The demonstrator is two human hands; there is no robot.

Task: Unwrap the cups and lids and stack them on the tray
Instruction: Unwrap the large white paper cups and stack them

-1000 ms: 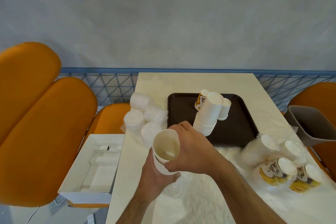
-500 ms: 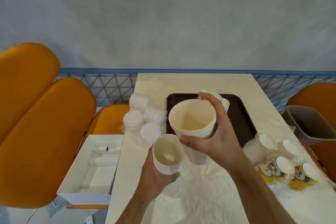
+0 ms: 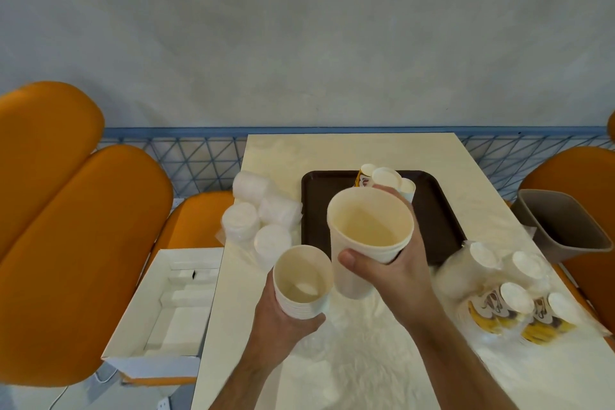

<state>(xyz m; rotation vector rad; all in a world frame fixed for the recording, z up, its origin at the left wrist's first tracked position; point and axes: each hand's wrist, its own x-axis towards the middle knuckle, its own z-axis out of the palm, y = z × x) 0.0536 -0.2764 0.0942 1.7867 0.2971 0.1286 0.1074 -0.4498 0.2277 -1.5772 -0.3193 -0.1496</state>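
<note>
While I watch through the head camera, I count two stacks of white cups in the hands. The left hand (image 3: 283, 319) curls round a short stack of nested cups (image 3: 301, 283), mouth up, held above the near part of the table (image 3: 332, 153). The right hand (image 3: 389, 273) grips a taller stack of cups (image 3: 367, 236), thumb on the near side and fingers wrapped behind, tilted toward me and held just above the near edge of the brown tray (image 3: 319, 210). The two stacks sit just beside each other, nearly touching.

On the tray, behind the right hand, I see three cups lying on their sides (image 3: 386, 178); the hand hides part of them.

Left of the tray lie four wrapped rolls of white lids (image 3: 259, 216), bunched together at the table's left edge. Right of the tray sits a wrapped bundle of cups (image 3: 506, 289), five bases showing, some with yellow print. Crumpled clear wrap (image 3: 359, 359) covers the near table under my arms.

One grey bin (image 3: 562, 226) stands at the right edge. One open white box (image 3: 173, 303) rests on an orange seat (image 3: 73, 243) to the left.
</note>
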